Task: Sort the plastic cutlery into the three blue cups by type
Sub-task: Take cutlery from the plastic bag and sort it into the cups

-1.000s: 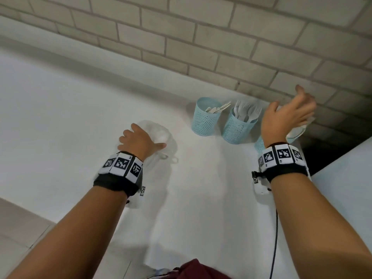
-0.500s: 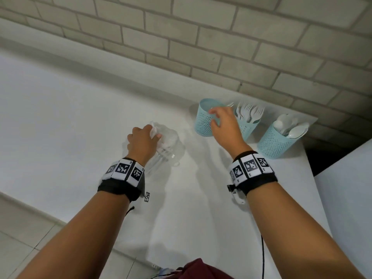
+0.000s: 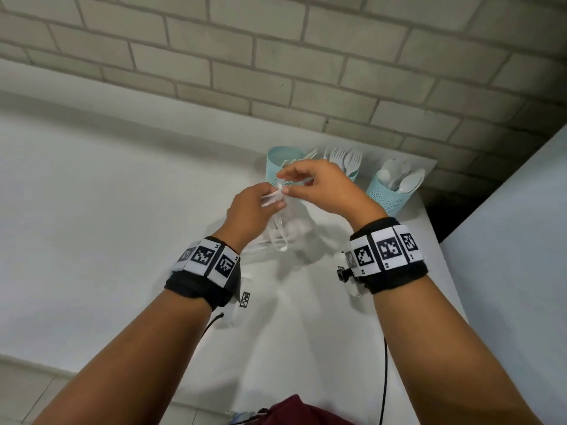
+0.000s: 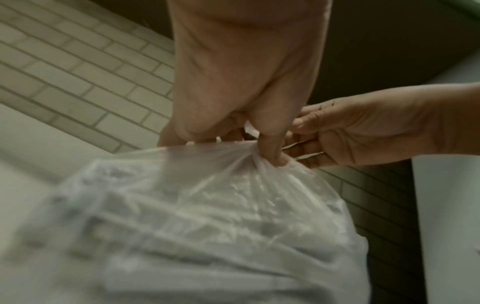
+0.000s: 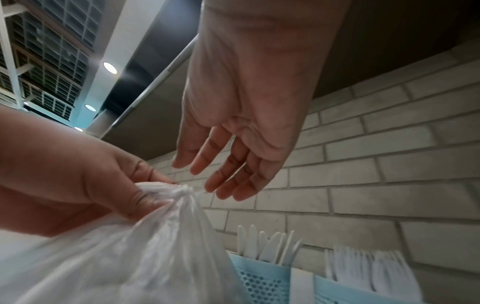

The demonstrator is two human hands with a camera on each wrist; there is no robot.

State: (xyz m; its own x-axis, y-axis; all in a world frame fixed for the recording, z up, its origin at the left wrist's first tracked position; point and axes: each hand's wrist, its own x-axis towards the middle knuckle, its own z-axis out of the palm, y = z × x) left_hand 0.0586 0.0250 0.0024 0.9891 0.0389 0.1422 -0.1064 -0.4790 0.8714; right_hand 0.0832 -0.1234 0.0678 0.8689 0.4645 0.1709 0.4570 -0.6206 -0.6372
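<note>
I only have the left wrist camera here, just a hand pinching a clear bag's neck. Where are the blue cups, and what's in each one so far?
Observer: The head view shows three in a row by the brick wall: the knife cup on the left, the fork cup in the middle and the spoon cup on the right.
Operator: Is the bag tied shut?
Observer: Yes. The right wrist view shows a knot at the neck, right beside the left hand pinch.
Operator: Is the right hand pulling on it?
Observer: In that view its fingers look straight and relaxed, with the tips close to the knot. I can't confirm contact.
</note>
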